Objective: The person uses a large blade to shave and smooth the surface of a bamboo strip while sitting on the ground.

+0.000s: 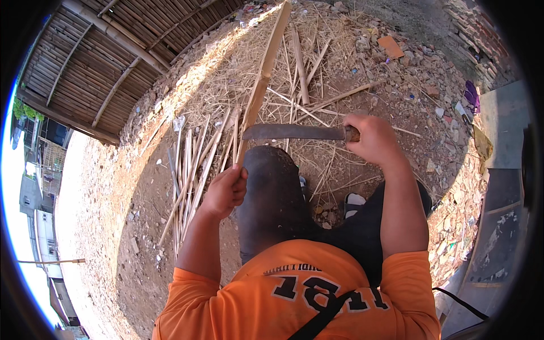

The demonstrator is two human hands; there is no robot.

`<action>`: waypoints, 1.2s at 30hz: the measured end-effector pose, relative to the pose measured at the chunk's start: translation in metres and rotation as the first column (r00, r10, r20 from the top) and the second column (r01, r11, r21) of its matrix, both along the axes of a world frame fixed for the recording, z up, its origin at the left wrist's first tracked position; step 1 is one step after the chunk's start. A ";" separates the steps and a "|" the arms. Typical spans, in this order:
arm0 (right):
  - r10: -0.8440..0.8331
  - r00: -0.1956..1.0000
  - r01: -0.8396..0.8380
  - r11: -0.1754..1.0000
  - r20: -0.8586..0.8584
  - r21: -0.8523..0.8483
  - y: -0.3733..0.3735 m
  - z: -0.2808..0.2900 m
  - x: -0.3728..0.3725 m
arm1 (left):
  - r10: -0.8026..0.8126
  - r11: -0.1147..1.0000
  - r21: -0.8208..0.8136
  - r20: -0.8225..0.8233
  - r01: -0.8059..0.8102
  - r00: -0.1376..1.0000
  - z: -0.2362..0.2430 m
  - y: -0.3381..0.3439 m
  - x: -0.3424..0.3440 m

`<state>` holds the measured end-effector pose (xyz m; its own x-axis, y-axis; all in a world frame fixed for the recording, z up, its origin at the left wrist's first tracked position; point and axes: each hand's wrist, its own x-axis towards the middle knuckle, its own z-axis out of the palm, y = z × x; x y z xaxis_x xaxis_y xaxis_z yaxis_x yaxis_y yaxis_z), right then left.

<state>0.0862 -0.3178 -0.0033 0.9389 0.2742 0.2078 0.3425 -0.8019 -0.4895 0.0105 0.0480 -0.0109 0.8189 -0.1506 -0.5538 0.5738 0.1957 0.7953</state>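
Note:
My left hand (pixel 228 190) is closed round the near end of a long split bamboo strip (pixel 262 85), which slants up and away past my knee. In my right hand (pixel 371 139) is the wooden handle of a machete (pixel 294 132). Its dark, broad blade lies level across the view, above my left knee. The blade's tip end meets the bamboo strip a little beyond my left fist; whether it cuts into the strip I cannot tell.
Beside my left leg lies a pile of thin bamboo strips (pixel 195 156). Shavings and longer bamboo pieces (pixel 299 65) litter the ground ahead. A bamboo-slat wall (pixel 85 62) stands at far left, rubble (pixel 419 85) and an orange tile piece (pixel 390 47) at far right. Grey panels (pixel 504 130) stand at right.

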 end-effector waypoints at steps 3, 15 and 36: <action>0.008 0.998 -0.006 1.000 0.057 -0.027 -0.002 0.000 0.002 | -0.033 0.999 0.020 0.022 0.032 0.999 -0.001 0.000 -0.001; -0.007 0.985 0.011 1.000 0.171 -0.017 0.010 -0.029 0.008 | -0.186 0.972 0.161 0.074 0.172 0.980 -0.010 -0.017 -0.007; -0.015 0.993 0.032 0.990 0.120 -0.140 0.067 -0.044 -0.003 | -0.201 0.890 0.436 0.106 0.136 0.974 -0.025 -0.055 -0.010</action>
